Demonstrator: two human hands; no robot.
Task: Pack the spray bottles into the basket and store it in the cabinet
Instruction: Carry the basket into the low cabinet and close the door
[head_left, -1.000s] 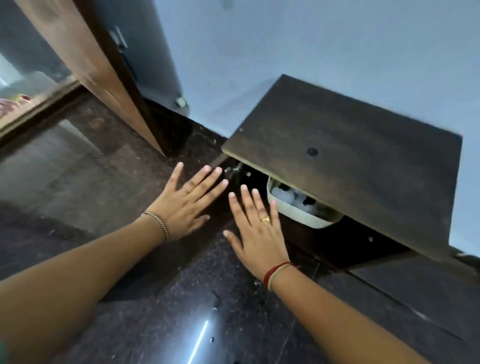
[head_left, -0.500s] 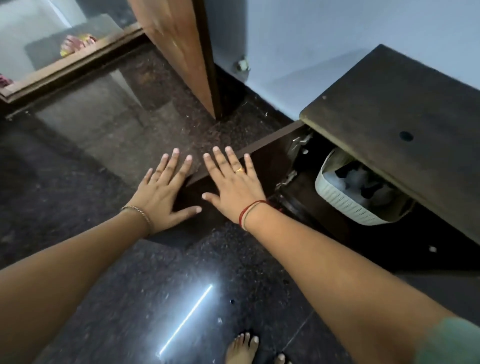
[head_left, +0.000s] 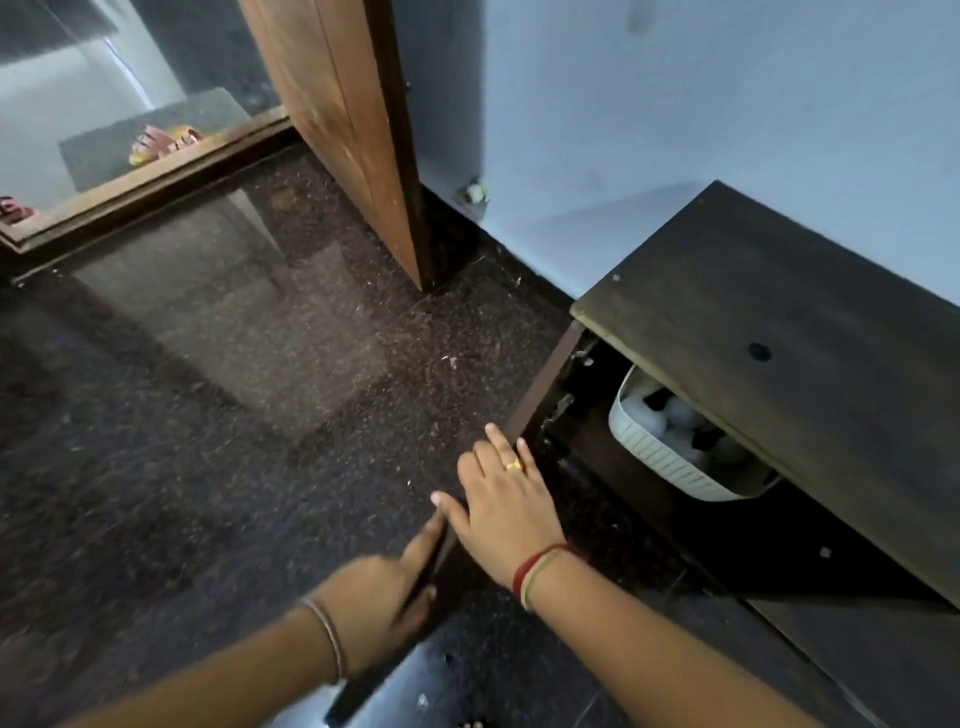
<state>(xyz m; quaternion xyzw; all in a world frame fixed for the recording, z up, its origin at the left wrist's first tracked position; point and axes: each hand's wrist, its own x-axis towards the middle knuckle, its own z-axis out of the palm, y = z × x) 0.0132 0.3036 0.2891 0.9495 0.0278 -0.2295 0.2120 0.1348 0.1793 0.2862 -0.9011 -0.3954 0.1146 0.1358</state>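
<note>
I see my right hand spread flat on the cabinet door, my blurred left hand clasping its edge. The basket with spray bottles sits inside the cabinet at three o'clock.

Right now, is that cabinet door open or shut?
Open. The cabinet door stands edge-on under both hands, and the white basket shows inside the dark opening.

One head-worn view looks steeply down, close over the cabinet and floor
</note>
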